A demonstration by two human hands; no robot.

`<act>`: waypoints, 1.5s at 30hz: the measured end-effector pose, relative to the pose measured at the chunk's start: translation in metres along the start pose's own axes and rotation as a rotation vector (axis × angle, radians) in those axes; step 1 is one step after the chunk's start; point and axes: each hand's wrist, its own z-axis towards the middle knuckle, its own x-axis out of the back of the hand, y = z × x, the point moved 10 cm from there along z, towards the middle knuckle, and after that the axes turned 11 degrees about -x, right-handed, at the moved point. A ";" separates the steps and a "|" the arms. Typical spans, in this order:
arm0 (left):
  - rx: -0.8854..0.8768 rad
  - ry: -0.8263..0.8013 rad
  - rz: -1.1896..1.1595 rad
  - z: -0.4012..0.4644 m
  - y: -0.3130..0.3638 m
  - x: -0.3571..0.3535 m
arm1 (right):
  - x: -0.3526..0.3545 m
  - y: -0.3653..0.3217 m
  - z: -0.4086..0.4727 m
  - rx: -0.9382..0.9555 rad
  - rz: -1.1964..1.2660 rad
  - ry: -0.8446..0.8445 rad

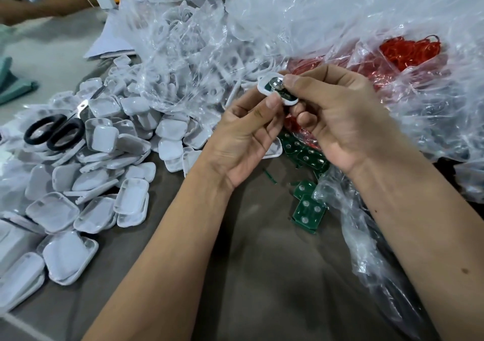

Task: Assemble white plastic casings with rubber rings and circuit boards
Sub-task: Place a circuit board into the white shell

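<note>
The right hand's fingers [301,110] hide the casing's [264,85] underside; both forearms run off the bottom edge.

Two bare forearms, left hand [243,134] and right hand [337,115] ungloved, sleeveless.

You're getting bare table [262,275] near you; casings [86,173] crowding left, boards [309,210] and bags [301,26] blocking ahead and right.

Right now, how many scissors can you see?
1. The black-handled scissors lie on top of the pile of white casings at the left of the table. More could be hidden under the plastic bags.
</note>
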 end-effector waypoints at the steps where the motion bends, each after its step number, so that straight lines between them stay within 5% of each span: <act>1: 0.015 0.009 -0.027 0.000 -0.001 0.000 | 0.000 -0.002 0.000 0.017 -0.026 0.003; 12: 0.151 0.021 -0.191 0.001 -0.009 -0.003 | -0.010 -0.054 -0.022 0.555 -0.698 0.140; 45: 0.209 -0.037 -0.158 -0.005 -0.013 -0.006 | -0.026 -0.069 -0.041 0.764 -1.096 0.041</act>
